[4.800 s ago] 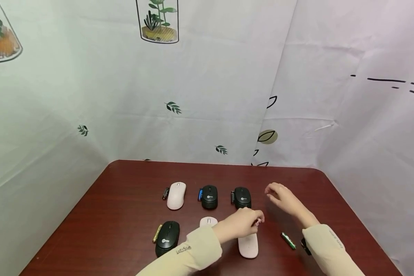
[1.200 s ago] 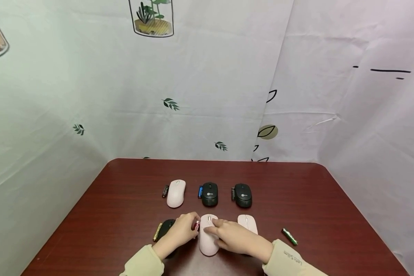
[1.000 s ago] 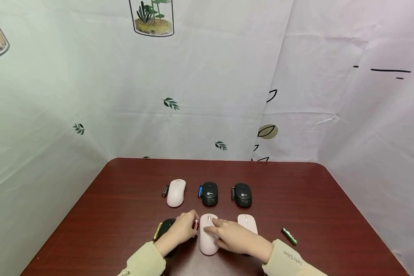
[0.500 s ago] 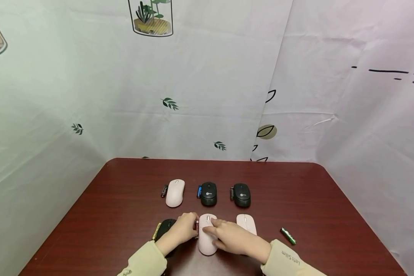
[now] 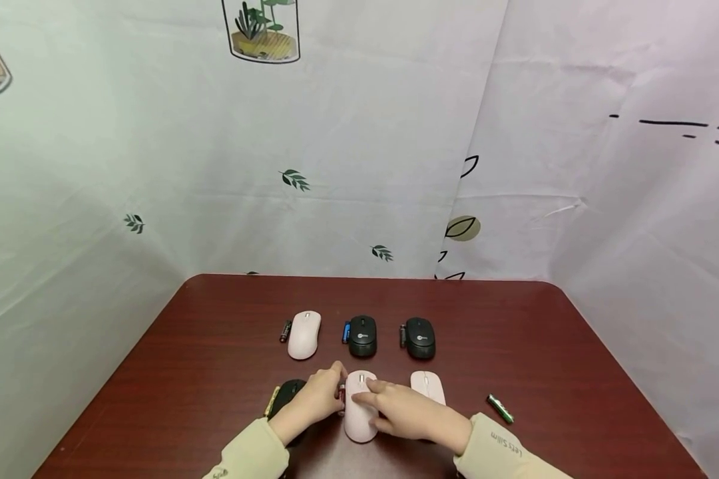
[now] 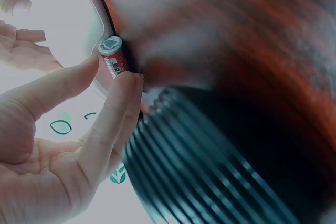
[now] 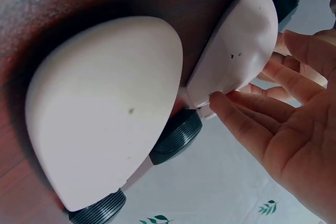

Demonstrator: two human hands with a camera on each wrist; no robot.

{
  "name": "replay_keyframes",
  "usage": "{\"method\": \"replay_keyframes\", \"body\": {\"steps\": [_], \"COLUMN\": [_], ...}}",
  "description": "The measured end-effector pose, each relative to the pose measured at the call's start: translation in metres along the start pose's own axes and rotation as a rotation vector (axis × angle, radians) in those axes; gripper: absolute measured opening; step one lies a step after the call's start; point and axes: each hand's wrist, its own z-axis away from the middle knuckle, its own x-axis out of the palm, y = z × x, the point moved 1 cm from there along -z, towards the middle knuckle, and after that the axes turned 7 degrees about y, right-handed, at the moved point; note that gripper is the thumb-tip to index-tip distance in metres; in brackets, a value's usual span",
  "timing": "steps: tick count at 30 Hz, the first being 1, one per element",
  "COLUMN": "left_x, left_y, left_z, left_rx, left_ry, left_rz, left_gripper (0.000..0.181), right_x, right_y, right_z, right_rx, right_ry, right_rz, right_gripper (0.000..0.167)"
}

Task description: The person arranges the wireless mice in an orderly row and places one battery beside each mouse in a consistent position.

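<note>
In the head view, a white mouse [image 5: 360, 429] lies at the front middle of the table. My right hand [image 5: 404, 411] holds it from the right, fingers across its top and thumb at its near right side. At the mouse's left side my left hand [image 5: 319, 394] pinches a small red battery [image 6: 114, 59], which lies along the mouse. The left wrist view shows the battery's silver end, with the thumb beside it and fingertips over its lower part. In the right wrist view, the held mouse [image 7: 239, 45] is partly behind the fingers.
Behind are a white mouse [image 5: 304, 336] and two black mice, each with a battery at its left. A black mouse [image 5: 286, 394] and yellow battery [image 5: 272, 402] sit left, partly hidden. A white mouse [image 5: 428, 386] lies right, then a loose green battery [image 5: 500, 408].
From 4.8 seconds ago, the left hand has carried the red battery leftward to the middle white mouse, and the right hand has come onto that mouse. Over the last half second, the left fingers shift slightly.
</note>
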Motion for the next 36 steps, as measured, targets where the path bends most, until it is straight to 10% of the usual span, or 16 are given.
{"method": "replay_keyframes", "body": {"steps": [17,28,36], "left_x": [-0.006,-0.003,0.027], "left_y": [0.017,0.077,0.110], "left_z": [0.002,-0.001,-0.003], "left_rx": [0.124,0.253,0.411], "left_ry": [0.141,0.262,0.182], "left_rz": [-0.218,-0.213,-0.079], "left_gripper": [0.022,0.017,0.014], "right_x": [-0.011,-0.045,-0.050], "right_y": [0.012,0.073,0.114], "right_z": [0.011,0.040,0.064], "right_rx": [0.059,0.147,0.298], "right_ry": [-0.024,0.248,0.394], "right_rz": [-0.140,-0.223,-0.214], "right_gripper": [0.027,0.004,0.020]}}
